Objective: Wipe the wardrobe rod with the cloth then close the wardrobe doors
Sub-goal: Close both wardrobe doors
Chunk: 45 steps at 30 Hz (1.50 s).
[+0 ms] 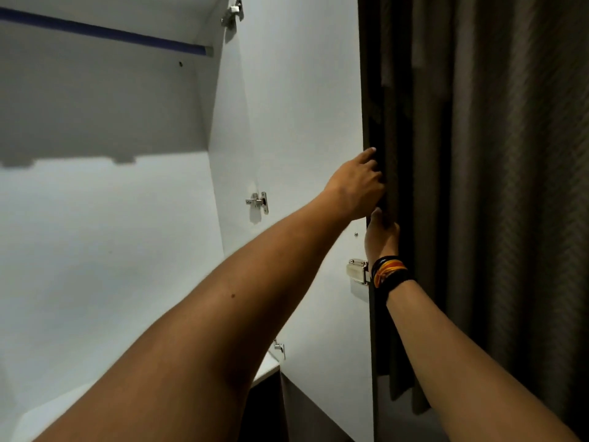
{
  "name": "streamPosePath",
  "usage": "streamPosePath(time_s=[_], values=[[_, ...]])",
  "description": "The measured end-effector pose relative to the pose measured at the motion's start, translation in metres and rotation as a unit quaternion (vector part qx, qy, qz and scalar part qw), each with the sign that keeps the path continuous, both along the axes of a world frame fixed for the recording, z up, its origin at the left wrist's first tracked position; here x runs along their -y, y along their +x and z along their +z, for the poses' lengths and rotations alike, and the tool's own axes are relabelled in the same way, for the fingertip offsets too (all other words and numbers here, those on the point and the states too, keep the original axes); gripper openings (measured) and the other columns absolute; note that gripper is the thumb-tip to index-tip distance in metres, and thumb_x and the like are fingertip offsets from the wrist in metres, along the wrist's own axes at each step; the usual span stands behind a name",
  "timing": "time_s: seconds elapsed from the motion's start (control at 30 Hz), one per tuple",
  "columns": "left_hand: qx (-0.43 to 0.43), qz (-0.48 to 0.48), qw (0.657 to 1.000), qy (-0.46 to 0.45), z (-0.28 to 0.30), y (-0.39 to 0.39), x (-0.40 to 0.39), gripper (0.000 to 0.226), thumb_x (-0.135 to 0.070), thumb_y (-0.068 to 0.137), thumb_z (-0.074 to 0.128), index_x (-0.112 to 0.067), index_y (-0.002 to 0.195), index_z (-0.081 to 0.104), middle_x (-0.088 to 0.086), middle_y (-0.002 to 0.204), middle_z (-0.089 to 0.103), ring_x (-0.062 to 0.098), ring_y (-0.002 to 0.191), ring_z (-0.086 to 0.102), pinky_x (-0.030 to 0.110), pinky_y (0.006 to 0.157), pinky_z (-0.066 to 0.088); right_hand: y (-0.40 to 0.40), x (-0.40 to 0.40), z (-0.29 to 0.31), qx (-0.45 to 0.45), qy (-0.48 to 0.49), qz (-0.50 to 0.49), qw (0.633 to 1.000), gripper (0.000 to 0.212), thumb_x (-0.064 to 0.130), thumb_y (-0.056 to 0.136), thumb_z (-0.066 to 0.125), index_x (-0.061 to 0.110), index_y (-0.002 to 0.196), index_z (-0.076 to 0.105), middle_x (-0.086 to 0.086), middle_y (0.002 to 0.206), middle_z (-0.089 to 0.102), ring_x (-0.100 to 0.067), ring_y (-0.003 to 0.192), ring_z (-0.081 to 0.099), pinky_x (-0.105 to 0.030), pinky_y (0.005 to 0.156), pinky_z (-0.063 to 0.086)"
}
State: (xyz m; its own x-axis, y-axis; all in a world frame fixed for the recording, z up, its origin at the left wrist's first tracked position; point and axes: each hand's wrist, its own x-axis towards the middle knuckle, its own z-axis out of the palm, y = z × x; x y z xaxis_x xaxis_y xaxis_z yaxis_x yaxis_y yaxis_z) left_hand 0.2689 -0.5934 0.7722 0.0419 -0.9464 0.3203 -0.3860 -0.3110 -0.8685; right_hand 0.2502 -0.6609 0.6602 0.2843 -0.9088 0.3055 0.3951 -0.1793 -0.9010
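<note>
The white wardrobe stands open. Its dark blue rod [105, 30] runs across the top left of the interior. The right door [302, 122] is swung wide open, its white inner face toward me and its dark outer edge against the curtain. My left hand [355, 186] reaches across and curls its fingers around that edge. Just below it, my right hand [381, 234], with coloured bands at the wrist, grips the same edge from the outside. No cloth is in view.
Brown curtains [494, 186] hang directly right of the door, touching its edge. Metal hinges [258, 201] sit on the wardrobe side wall, and a metal fitting [358, 271] is on the door. A white shelf [95, 161] spans the interior.
</note>
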Motion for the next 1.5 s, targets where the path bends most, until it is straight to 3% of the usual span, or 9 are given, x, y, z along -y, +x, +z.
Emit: streamPosePath(time_s=[0.13, 0.27, 0.47, 0.63, 0.9, 1.0, 1.1, 1.2, 1.5], values=[[0.050, -0.040, 0.997, 0.036, 0.011, -0.001, -0.037, 0.035, -0.026, 0.098, 0.053, -0.014, 0.128, 0.067, 0.007, 0.131, 0.066, 0.030, 0.130, 0.053, 0.045, 0.119, 0.031, 0.011, -0.046, -0.001, 0.087, 0.022, -0.014, 0.996, 0.033, 0.018, 0.103, 0.047, -0.005, 0.117, 0.066, -0.021, 0.111, 0.069, -0.035, 0.107, 0.066, -0.032, 0.091, 0.049], [0.071, -0.038, 0.993, 0.090, 0.028, 0.003, -0.084, 0.035, -0.025, 0.099, 0.049, -0.016, 0.129, 0.065, 0.005, 0.135, 0.062, 0.028, 0.128, 0.053, 0.041, 0.107, 0.042, 0.017, -0.106, -0.006, 0.160, 0.015, -0.042, 0.986, 0.024, 0.008, 0.101, 0.051, -0.009, 0.103, 0.068, -0.007, 0.082, 0.064, 0.012, 0.057, 0.059, -0.001, 0.051, 0.038], [0.092, 0.075, 0.980, 0.160, 0.041, 0.018, -0.179, 0.031, -0.020, 0.099, 0.057, -0.008, 0.127, 0.064, 0.009, 0.130, 0.062, 0.028, 0.118, 0.059, 0.039, 0.100, 0.050, 0.043, -0.201, -0.022, 0.152, -0.036, 0.044, 0.987, 0.017, 0.023, 0.099, 0.057, 0.012, 0.094, 0.069, -0.002, 0.084, 0.068, -0.013, 0.079, 0.065, -0.029, 0.071, 0.053], [0.017, 0.196, 0.970, 0.142, 0.042, 0.048, -0.249, 0.027, -0.025, 0.100, 0.058, -0.009, 0.118, 0.070, 0.006, 0.120, 0.069, 0.027, 0.107, 0.067, 0.040, 0.091, 0.057, 0.071, -0.257, -0.010, 0.138, 0.118, 0.252, 0.950, 0.028, 0.015, 0.097, 0.046, 0.010, 0.081, 0.068, -0.006, 0.079, 0.068, -0.017, 0.076, 0.066, -0.023, 0.069, 0.054], [0.005, 0.210, 0.975, 0.069, 0.033, 0.127, -0.289, 0.023, -0.021, 0.098, 0.055, -0.016, 0.113, 0.073, 0.004, 0.124, 0.068, 0.028, 0.120, 0.060, 0.038, 0.091, 0.050, 0.146, -0.300, 0.011, 0.094, 0.174, 0.348, 0.916, 0.018, 0.014, 0.081, 0.062, 0.016, 0.066, 0.072, -0.006, 0.082, 0.064, -0.019, 0.085, 0.060, -0.025, 0.066, 0.050], [-0.008, 0.226, 0.973, 0.040, 0.032, 0.147, -0.294, 0.025, -0.020, 0.098, 0.054, -0.016, 0.115, 0.072, 0.004, 0.126, 0.068, 0.027, 0.120, 0.059, 0.037, 0.092, 0.047, 0.175, -0.300, 0.011, 0.061, 0.117, 0.340, 0.931, 0.024, 0.002, 0.086, 0.060, 0.009, 0.066, 0.071, -0.008, 0.077, 0.065, -0.021, 0.082, 0.062, -0.035, 0.071, 0.060], [-0.021, 0.239, 0.971, 0.022, 0.028, 0.170, -0.297, 0.026, -0.016, 0.099, 0.050, -0.016, 0.113, 0.072, 0.003, 0.124, 0.068, 0.027, 0.118, 0.058, 0.035, 0.087, 0.045, 0.202, -0.304, 0.002, -0.019, -0.012, 0.325, 0.945, 0.010, 0.018, 0.082, 0.068, 0.018, 0.090, 0.073, -0.006, 0.093, 0.070, -0.023, 0.090, 0.064, -0.041, 0.086, 0.057], [-0.019, 0.247, 0.969, 0.014, 0.028, 0.188, -0.300, 0.024, -0.016, 0.100, 0.051, -0.016, 0.111, 0.072, 0.004, 0.122, 0.069, 0.027, 0.114, 0.058, 0.036, 0.085, 0.045, 0.232, -0.303, -0.001, -0.025, -0.058, 0.299, 0.952, 0.008, 0.012, 0.075, 0.067, 0.015, 0.070, 0.072, -0.003, 0.075, 0.073, -0.023, 0.078, 0.070, -0.049, 0.074, 0.061], [-0.015, 0.266, 0.964, 0.005, 0.027, 0.227, -0.308, 0.023, -0.021, 0.098, 0.062, -0.014, 0.118, 0.070, 0.005, 0.123, 0.066, 0.023, 0.109, 0.055, 0.034, 0.086, 0.048, 0.258, -0.304, 0.011, -0.080, -0.180, 0.257, 0.946, 0.021, 0.003, 0.088, 0.064, 0.018, 0.075, 0.070, 0.000, 0.079, 0.070, -0.019, 0.079, 0.067, -0.033, 0.065, 0.057]])
